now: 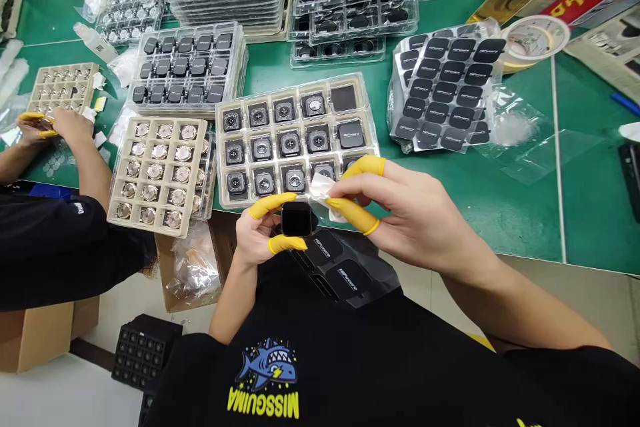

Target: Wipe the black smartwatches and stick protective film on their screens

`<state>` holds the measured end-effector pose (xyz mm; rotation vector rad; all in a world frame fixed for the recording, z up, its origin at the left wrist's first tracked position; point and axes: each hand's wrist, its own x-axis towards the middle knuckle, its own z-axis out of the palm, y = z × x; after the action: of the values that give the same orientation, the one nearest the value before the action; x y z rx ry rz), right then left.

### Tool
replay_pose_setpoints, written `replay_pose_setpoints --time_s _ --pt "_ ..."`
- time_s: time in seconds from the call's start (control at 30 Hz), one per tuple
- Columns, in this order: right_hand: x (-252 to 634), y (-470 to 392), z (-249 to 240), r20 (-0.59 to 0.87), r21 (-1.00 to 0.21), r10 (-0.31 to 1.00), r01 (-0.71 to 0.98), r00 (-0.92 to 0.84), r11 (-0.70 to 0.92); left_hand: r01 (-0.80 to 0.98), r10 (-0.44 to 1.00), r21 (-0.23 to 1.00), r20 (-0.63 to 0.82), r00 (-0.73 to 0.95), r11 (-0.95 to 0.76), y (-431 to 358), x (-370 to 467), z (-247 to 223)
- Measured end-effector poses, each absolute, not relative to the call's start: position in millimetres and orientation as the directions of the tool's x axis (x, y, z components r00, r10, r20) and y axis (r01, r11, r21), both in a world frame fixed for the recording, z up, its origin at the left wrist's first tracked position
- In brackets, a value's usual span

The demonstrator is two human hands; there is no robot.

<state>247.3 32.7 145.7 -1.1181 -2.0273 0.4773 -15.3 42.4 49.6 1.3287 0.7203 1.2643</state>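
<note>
Between the yellow-cotted thumb and finger of my left hand (263,230) is a square black watch face (296,219), its dark screen showing. My right hand (400,210), also with yellow finger cots, pinches a crumpled white cloth (323,192) just up and right of the watch. Behind both hands lies a beige tray (297,89) of square watch bodies, with black stickered squares in its right column. A sheet of black labels (345,270) rests below my hands, against the black shirt.
Stacked clear trays (227,7) stand at the back. More label sheets (443,90) and a tape roll (535,40) lie right. Left are a tray of round watches (156,170) and a co-worker's hands (65,123). An open carton (193,267) sits below the table edge.
</note>
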Motion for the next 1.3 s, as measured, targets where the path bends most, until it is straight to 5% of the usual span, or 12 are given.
replay_pose_setpoints --time_s 0.33,0.6,0.93,1.17,1.3 --pt "253.7 24.4 149.8 0.414 -0.649 0.853 0.555 -0.316 0.521 -0.236 0.901 0.932 0.334 0.275 -0.274 42.3 -13.3 48.3" --pt "234.4 30.8 135.4 0.382 -0.414 0.799 0.687 -0.465 0.597 -0.091 0.871 0.929 0.368 0.325 -0.359 41.5 -12.2 44.1" --pt "355.7 14.9 82.1 0.384 -0.453 0.922 0.879 0.045 0.146 -0.104 0.943 0.949 0.31 0.12 -0.299 35.9 -16.4 40.8" --pt "474.0 -2.2 -18.0 0.37 -0.475 0.895 0.879 0.248 -0.047 -0.079 0.915 0.923 0.357 -0.188 -0.376 31.0 0.0 40.5" --pt "457.3 -12.3 -22.3 0.435 -0.496 0.825 0.861 0.36 -0.115 -0.061 0.886 0.92 0.352 -0.302 -0.387 27.3 12.1 49.3"
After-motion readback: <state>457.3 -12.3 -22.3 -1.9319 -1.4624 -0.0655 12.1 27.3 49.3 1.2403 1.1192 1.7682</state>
